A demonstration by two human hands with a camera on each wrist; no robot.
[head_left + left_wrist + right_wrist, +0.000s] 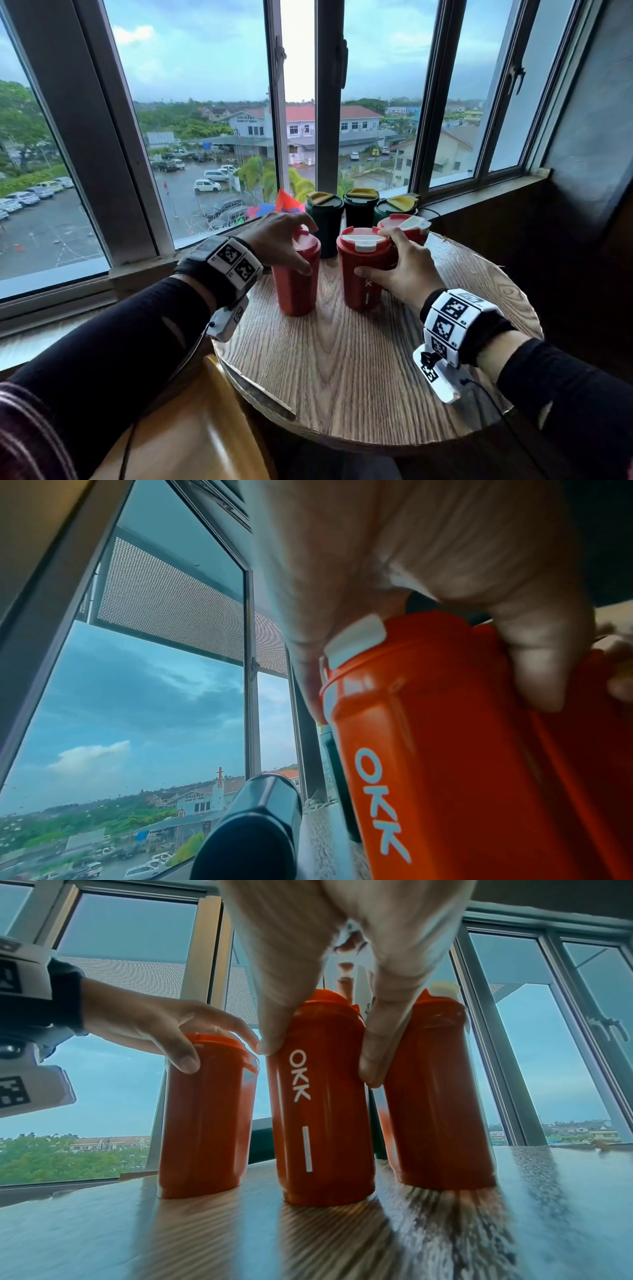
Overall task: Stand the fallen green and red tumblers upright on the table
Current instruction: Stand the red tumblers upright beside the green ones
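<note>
Head view shows the round wooden table (342, 359) carrying six tumblers, all upright as far as we can judge. Three green tumblers (360, 209) stand in a row at the far edge by the window (191, 102); three red ones stand nearer us.

Our left hand (277, 240) sits over the left red tumbler (296, 284) — fingers curled across the lid, thumb down the near wall. We read this top grip as a means of steadying the body on its base.

Our right hand (400, 270) grips the middle red tumbler (363, 270) just below the lid. The right wrist view shows the thumb (274, 1031) on one side and a finger (377, 1053) on the other, wedged between this tumbler and the right red tumbler (441, 1096) — the two stand just beside each other.

All three red bases (325, 1196) appear to rest flat on the wood. We judge the task nearly complete; only release remains, and a snagged lid could tip a tumbler into its neighbours
</note>
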